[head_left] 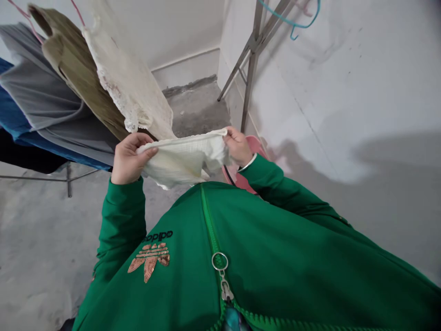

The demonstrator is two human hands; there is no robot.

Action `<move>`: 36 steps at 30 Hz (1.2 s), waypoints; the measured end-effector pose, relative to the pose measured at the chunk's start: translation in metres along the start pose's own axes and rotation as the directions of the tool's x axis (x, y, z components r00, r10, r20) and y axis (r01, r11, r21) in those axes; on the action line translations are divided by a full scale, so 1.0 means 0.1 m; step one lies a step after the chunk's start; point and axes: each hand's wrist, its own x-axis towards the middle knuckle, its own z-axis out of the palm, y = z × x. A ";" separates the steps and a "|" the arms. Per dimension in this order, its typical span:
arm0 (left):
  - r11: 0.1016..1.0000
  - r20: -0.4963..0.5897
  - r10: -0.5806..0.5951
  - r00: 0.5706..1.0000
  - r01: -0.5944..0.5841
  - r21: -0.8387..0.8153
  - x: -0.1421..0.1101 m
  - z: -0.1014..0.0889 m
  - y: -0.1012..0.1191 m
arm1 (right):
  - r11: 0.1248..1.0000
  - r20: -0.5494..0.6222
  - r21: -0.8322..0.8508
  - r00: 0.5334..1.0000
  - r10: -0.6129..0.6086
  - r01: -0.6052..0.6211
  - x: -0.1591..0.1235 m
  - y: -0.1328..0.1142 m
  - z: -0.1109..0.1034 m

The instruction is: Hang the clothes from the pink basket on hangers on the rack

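A white garment or cloth (182,158) with a finely ribbed texture is stretched between my two hands in front of my chest; its exact kind I cannot make out. My left hand (131,158) pinches its left end, thumb on top. At the other end, my right hand (238,146) grips the upper corner with closed fingers. Just beyond the cloth hangs a cream lace-edged garment (134,82), its lower edge close to my left hand.
To the left hang olive trousers (74,69), a grey garment (58,92) and blue and black clothes. A metal rack leg (250,78) stands by the right wall. Behind my right hand is a pink basin (254,145). A turquoise hanger (296,24) hangs at the top.
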 end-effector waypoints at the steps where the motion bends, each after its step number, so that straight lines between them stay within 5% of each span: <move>1: 0.999 0.053 -0.007 0.999 0.004 0.040 0.00 -0.04 -0.08 | 0.999 -0.003 0.036 1.000 0.018 -0.018 0.04 -0.04 -0.08; 7: 0.973 0.340 -0.201 0.919 0.148 0.175 -0.07 -0.15 -0.43 | 1.000 0.212 0.027 0.977 0.004 -0.010 0.12 -0.56 -0.46; 10: 0.951 0.364 -0.299 0.882 0.243 0.192 -0.11 -0.14 -0.52 | 0.993 0.423 -0.081 0.905 -0.048 0.091 0.11 -0.84 -0.59; 12: 0.957 0.341 -0.290 0.894 0.263 0.122 -0.14 -0.11 -0.58 | 0.974 0.506 -0.152 0.860 -0.069 0.168 0.12 -0.96 -0.66; 19: 0.946 0.068 -0.189 0.980 0.200 -0.255 -0.20 0.11 -0.69 | 0.853 0.377 -0.363 0.896 -0.234 0.375 0.15 -0.96 -0.86; 25: 0.978 -0.062 -0.014 0.998 0.000 -0.211 -0.20 0.17 -0.68 | 0.759 0.412 -0.451 0.864 -0.291 0.470 0.22 -0.96 -0.88; 36: 0.931 0.162 0.280 0.946 -0.309 0.195 -0.16 -0.06 -0.40 | 0.865 0.367 -0.372 0.909 -0.197 0.338 0.23 -0.97 -0.81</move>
